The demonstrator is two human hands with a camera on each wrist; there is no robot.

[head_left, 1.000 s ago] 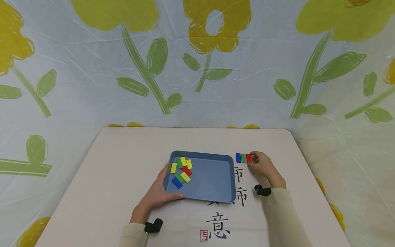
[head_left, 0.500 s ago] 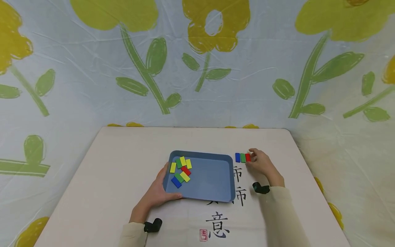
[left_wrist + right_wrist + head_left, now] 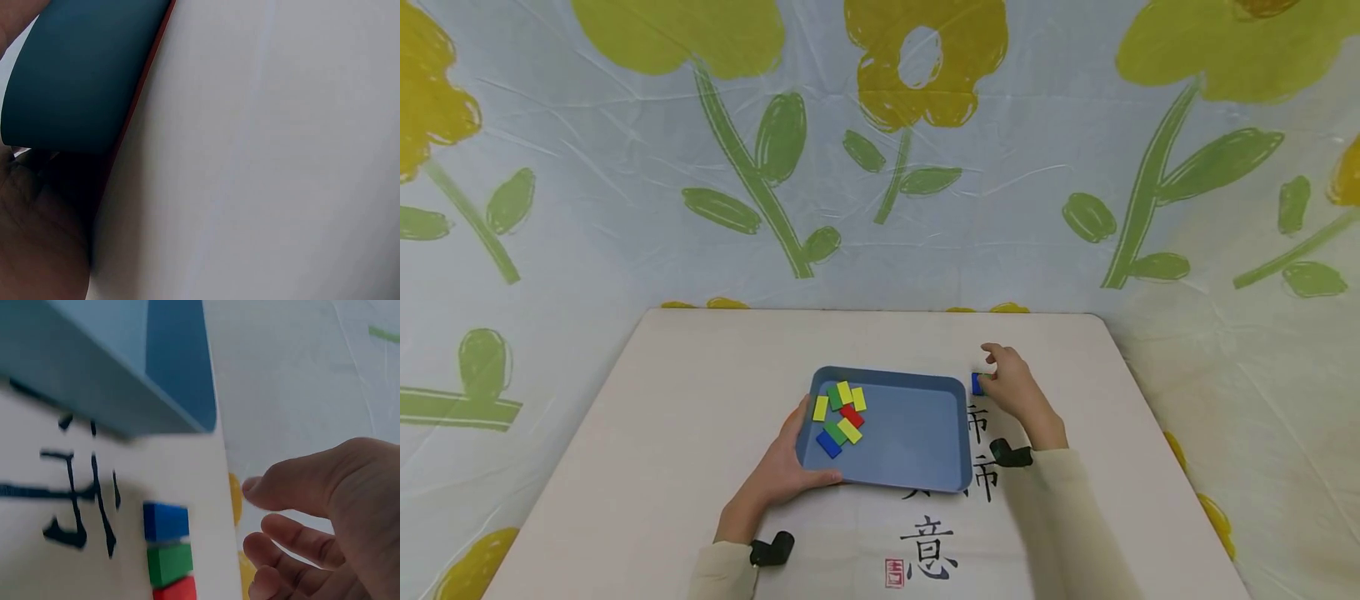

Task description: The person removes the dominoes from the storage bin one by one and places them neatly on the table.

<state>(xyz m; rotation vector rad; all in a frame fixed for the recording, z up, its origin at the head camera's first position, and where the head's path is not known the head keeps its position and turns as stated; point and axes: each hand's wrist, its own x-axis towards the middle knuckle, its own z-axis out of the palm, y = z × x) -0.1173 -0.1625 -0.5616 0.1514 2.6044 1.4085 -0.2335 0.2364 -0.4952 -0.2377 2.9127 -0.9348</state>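
My left hand (image 3: 778, 468) grips the left end of a blue-grey tray (image 3: 917, 433), its thumb along the near side. The left wrist view shows the tray's wall (image 3: 69, 75) close up against the palm. Lying in the tray's left part are several small red, green, blue and yellow blocks (image 3: 850, 429). To the right of the tray, my right hand (image 3: 1015, 387) hovers with loosely bent fingers and nothing in them. Beside it in the right wrist view, a blue block (image 3: 165, 522), a green block (image 3: 170, 564) and a red block (image 3: 176, 590) stand in a row; the head view hides most of them.
A white sheet with black written characters (image 3: 929, 546) lies under the tray on the pale table (image 3: 647, 433). Flower-patterned cloth (image 3: 970, 233) hangs behind the table and at both sides. A black wrist camera (image 3: 1011, 454) sits on the right wrist, another (image 3: 772, 548) on the left.
My right hand has left the red block at the row's right end and moved left and slightly away, over the row. The left hand and tray stay put.
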